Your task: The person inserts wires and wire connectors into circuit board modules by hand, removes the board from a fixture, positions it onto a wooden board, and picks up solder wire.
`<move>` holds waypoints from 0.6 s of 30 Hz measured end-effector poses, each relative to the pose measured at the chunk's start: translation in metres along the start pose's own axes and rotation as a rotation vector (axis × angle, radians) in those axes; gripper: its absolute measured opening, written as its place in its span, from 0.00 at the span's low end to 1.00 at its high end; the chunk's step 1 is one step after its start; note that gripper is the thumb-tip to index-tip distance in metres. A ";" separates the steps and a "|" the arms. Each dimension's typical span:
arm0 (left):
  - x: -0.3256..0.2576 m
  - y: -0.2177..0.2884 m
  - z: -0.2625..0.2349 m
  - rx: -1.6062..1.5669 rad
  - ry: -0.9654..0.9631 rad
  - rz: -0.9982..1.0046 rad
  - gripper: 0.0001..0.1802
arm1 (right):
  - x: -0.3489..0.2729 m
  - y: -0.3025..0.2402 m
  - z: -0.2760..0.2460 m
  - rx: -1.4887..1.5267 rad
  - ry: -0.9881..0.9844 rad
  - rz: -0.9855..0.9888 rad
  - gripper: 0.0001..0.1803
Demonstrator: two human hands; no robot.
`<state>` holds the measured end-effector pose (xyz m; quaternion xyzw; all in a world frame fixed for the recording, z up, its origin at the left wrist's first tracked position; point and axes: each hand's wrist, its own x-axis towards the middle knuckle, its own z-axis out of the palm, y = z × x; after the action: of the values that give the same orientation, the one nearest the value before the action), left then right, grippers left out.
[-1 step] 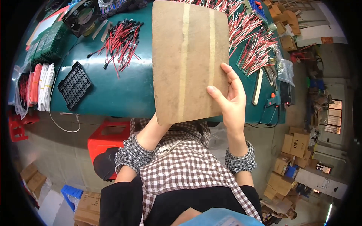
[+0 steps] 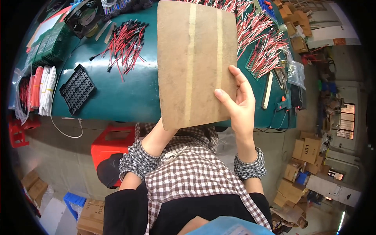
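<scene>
A brown, worn board (image 2: 176, 66) with two yellowish tape strips running lengthwise is held up over the front of the table, tilted toward me. My right hand (image 2: 242, 103) grips its right edge, with the thumb on the face and the fingers at the edge. My left forearm (image 2: 158, 137) goes under the lower left corner. Behind the board my left hand is hidden, so its fingers do not show. Whatever lies beneath or behind the board is covered too.
On the green table (image 2: 129, 98) lie red-black wire leads (image 2: 127, 47), a black grid tray (image 2: 77, 90) and red-white wire bundles (image 2: 268, 51). A fan (image 2: 83, 17) stands far left. A glue gun (image 2: 282, 103) rests at the right edge; a red stool (image 2: 103, 145) stands below.
The board has shifted very slightly to the left. My hands keep the same pose.
</scene>
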<state>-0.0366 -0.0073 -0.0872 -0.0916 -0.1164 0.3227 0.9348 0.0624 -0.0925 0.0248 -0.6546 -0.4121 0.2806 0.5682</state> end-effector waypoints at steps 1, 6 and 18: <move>-0.001 0.000 0.000 0.004 0.006 0.001 0.42 | 0.001 -0.001 0.001 -0.007 0.001 -0.006 0.34; -0.006 -0.002 0.003 0.042 0.034 0.008 0.42 | 0.002 -0.003 -0.002 0.008 0.048 -0.029 0.26; 0.008 -0.002 0.018 0.179 0.204 0.018 0.49 | -0.070 -0.004 -0.094 1.436 -0.080 0.339 0.27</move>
<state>-0.0348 -0.0023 -0.0679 -0.0411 0.0092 0.3292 0.9433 0.1051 -0.2005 0.0407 -0.1656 -0.0407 0.5888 0.7901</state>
